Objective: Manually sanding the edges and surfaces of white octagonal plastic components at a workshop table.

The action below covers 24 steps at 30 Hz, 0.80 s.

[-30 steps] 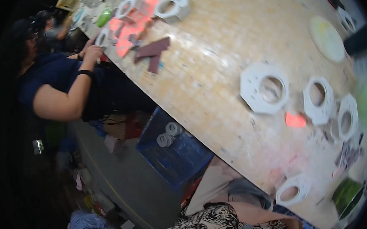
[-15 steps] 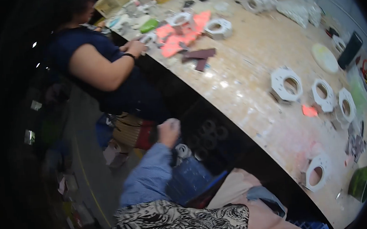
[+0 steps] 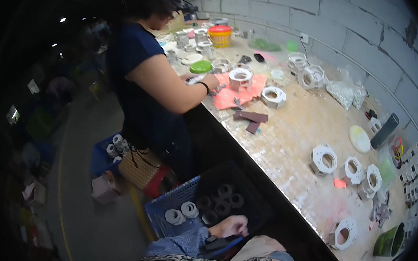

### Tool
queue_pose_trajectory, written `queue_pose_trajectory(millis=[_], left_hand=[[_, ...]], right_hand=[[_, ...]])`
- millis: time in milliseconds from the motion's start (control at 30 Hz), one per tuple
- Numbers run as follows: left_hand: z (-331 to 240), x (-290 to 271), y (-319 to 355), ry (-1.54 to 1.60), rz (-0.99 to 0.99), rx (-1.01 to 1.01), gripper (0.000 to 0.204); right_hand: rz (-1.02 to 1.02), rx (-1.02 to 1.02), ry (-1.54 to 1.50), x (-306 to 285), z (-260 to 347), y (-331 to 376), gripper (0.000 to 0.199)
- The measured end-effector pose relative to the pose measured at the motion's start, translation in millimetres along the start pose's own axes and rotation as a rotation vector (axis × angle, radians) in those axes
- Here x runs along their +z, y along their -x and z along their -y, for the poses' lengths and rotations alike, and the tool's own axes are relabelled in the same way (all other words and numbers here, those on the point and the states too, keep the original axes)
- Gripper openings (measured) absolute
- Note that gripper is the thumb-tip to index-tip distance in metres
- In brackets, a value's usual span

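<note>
My left hand (image 3: 231, 226), in a blue striped sleeve (image 3: 176, 244), is held over the near edge of a blue plastic crate (image 3: 171, 195). Its fingers are loosely bent and apart, with nothing visible in them. Two white ring-shaped parts (image 3: 178, 222) lie inside the crate, beside several darker, shaded rings (image 3: 222, 208). On the workbench (image 3: 287, 139) to the right stand white octagonal rings, one large ring (image 3: 315, 166) among them and another (image 3: 336, 235) closer to me. My right hand is out of the picture.
A co-worker (image 3: 150, 81) stands at the bench ahead, hands by an orange-pink sheet (image 3: 257, 86). Near that person are a red stool (image 3: 157, 186) and another crate of white parts (image 3: 99, 160). A dark green cup (image 3: 389, 241) and a grey cylinder (image 3: 385, 131) occupy the bench's right side.
My left hand has drawn back toward my body from beyond the white rings in the crate. The view has shifted, bringing more of the crate and the block wall into sight.
</note>
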<state>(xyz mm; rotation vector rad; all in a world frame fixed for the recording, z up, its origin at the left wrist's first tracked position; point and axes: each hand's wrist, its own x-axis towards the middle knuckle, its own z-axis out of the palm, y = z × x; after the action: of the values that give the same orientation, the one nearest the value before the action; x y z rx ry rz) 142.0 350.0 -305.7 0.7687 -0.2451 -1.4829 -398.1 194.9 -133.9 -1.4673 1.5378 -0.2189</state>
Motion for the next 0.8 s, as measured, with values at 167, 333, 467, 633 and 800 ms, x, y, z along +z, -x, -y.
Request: queue_pose_trajectory(millis=[167,333,467,633,800], left_hand=[[82.6,-140.6,68.5,-1.567,0.193,-0.175,0.024],[23.6,-161.3,67.4,-1.641,-0.019,-0.105,0.023],[6.2,-182.8,72.3,-1.664,-0.198,-0.035,0.022],[-10.8,-212.9,87.7,-1.700,-0.428,0.052,0.022],[-21.4,-228.7,88.0,-1.735,-0.562,0.131,0.021]], right_hand=[[0.021,-0.262,0.279,48.7,-88.2,-60.9,0.033],[0.080,-0.345,0.392,102.5,-76.7,-168.7,0.031],[0.130,-0.420,0.515,135.2,-59.4,-246.6,0.030],[0.193,-0.522,0.649,183.6,-33.9,-332.8,0.028],[0.214,-0.548,0.775,200.3,-28.1,-374.3,0.027]])
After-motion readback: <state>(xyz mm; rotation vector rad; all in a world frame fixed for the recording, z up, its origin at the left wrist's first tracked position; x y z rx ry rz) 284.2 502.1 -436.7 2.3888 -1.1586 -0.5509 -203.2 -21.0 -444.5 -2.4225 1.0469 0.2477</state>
